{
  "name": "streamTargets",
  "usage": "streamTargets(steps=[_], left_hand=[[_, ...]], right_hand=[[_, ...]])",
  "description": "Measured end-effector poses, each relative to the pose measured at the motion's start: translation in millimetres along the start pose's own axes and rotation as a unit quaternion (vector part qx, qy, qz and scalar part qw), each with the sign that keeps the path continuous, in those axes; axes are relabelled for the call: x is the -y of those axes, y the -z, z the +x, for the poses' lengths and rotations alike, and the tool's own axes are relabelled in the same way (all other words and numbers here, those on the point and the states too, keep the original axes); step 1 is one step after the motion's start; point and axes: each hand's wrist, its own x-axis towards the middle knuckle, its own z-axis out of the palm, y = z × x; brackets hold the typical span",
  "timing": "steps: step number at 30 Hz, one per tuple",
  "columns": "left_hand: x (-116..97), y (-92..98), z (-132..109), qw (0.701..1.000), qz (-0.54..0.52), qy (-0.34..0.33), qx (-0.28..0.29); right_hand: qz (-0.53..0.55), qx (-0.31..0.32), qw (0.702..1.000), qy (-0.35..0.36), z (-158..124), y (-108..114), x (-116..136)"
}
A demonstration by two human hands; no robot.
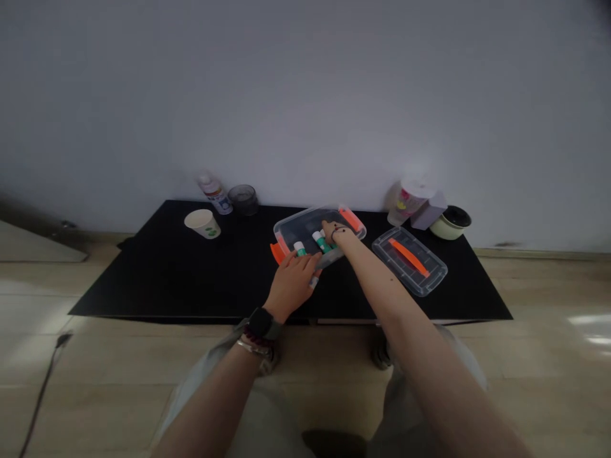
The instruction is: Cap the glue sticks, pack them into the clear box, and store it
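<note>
A clear plastic box [305, 224] with orange latches lies on the black table [167, 273]. Inside it are white-and-green glue sticks [321, 242]. My right hand [334, 230] reaches into the box, its fingers curled over the sticks; what it grips is hidden. My left hand [293, 280] rests at the box's near edge, fingers bent around a white-capped glue stick [300, 248] and another small tube under the palm. The box's clear lid [409, 261], with an orange handle, lies to the right.
A paper cup [203, 223], a spray bottle [214, 193] and a dark glass jar [243, 198] stand at the back left. At the back right are a lidded cup [408, 200], a small box [429, 210] and a round bowl [451, 222]. Wooden floor surrounds the low table.
</note>
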Motion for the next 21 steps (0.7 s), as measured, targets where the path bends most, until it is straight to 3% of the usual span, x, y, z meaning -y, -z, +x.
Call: streamTargets(steps=[3, 6, 10, 13, 14, 16, 19, 21], left_hand=[[4.3, 1.0, 2.4, 1.000, 0.006, 0.003, 0.017], [8.0, 3.6, 4.0, 0.999, 0.003, -0.006, 0.036], [14.8, 6.1, 3.4, 0.999, 0.009, 0.003, 0.038], [24.6, 5.0, 2.6, 0.999, 0.007, 0.025, 0.029], [28.5, 3.7, 3.0, 0.999, 0.002, 0.034, 0.025], [36.0, 0.4, 5.2, 0.998, -0.019, 0.049, 0.018], [40.1, -3.1, 10.5, 0.995, -0.077, 0.057, 0.001], [33.7, -2.1, 12.3, 0.989, -0.135, 0.059, -0.031]], right_hand=[[-0.031, 0.087, 0.995, -0.031, 1.9, -1.9, 3.1], [-0.034, 0.107, 0.994, -0.014, -0.5, 3.3, 9.7], [-0.019, 0.032, 0.999, 0.030, -11.4, 24.0, 6.7], [0.048, -0.068, 0.995, 0.061, -38.6, 47.5, -9.5], [0.119, -0.113, 0.983, 0.078, -52.3, 54.3, -16.0], [0.301, -0.173, 0.931, 0.108, -84.0, 62.4, -28.0], [0.504, -0.184, 0.838, 0.098, -128.9, 55.2, -38.8], [0.564, -0.179, 0.804, 0.065, -149.5, 38.8, -39.4]])
